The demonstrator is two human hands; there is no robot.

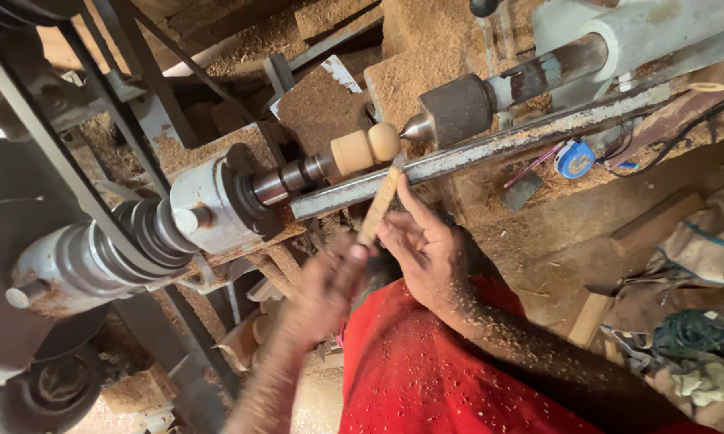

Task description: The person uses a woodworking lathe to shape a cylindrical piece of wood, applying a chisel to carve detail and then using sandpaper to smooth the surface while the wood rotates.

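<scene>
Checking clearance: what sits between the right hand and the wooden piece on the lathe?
In the head view, the metal tool rest bar and the tool's tip lie between the right hand and the wooden workpiece.

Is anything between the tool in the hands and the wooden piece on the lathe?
Only the metal tool rest crosses between them; the tool, held by both the left hand and right hand, lies over it toward the wooden workpiece.

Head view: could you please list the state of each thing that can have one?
Workpiece: mounted between lathe centres, shaped into a knob.
Tool: held by both hands, tip at the workpiece.
Left hand: gripping the tool, blurred.
Right hand: fingers steadying the tool near the rest.
Tape measure: lying on the sawdust.
</scene>
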